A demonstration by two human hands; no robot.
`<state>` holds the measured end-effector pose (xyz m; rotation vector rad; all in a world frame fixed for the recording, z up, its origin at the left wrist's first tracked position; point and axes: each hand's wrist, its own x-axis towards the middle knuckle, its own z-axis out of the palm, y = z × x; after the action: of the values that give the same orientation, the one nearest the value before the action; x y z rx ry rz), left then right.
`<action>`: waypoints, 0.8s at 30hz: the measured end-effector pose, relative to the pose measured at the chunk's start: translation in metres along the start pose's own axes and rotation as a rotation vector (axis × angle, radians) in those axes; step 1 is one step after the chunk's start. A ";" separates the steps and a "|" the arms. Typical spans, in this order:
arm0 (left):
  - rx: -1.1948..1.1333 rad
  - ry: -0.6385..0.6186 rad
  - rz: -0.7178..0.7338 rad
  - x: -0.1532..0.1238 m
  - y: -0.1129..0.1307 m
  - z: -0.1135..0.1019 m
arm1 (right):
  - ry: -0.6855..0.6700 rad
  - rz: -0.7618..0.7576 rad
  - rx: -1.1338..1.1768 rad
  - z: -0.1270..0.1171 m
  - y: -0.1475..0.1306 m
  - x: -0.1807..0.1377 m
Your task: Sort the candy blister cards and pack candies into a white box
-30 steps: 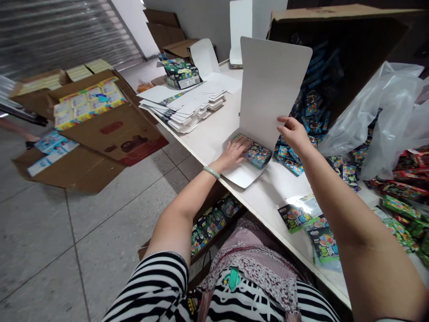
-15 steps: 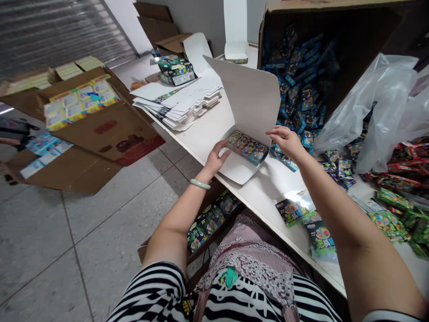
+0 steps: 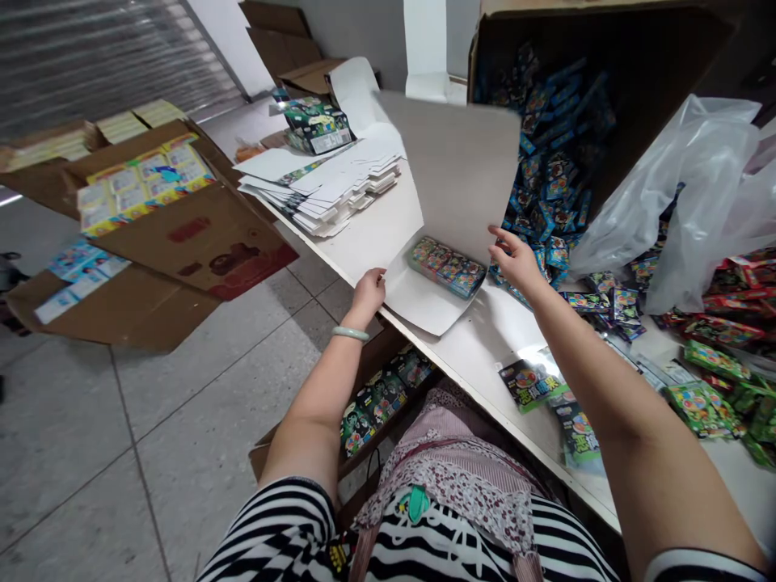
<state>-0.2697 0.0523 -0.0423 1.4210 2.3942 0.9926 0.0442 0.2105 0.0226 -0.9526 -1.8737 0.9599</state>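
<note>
White carton [image 3: 423,309] (lid [image 3: 464,166] raised) between hands [image 3: 367,294] [image 3: 515,259].

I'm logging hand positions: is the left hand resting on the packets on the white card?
No, the left hand is at the edge of the white card, clearly apart from the packets.

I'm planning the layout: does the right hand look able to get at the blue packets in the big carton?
Probably yes: the blue packets lie exposed in the open carton just beyond the right hand; the white flap stands mostly leftward.
</note>
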 end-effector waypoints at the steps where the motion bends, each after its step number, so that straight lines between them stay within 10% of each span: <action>1: 0.006 -0.007 -0.005 -0.002 -0.002 0.000 | 0.013 0.001 0.015 0.001 0.001 0.004; 24: -0.022 0.086 0.085 -0.027 0.016 -0.017 | 0.019 -0.039 -0.091 -0.013 -0.018 -0.004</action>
<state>-0.2522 0.0269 -0.0241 1.5130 2.3921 1.1182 0.0532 0.2028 0.0422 -0.9714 -1.9269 0.8458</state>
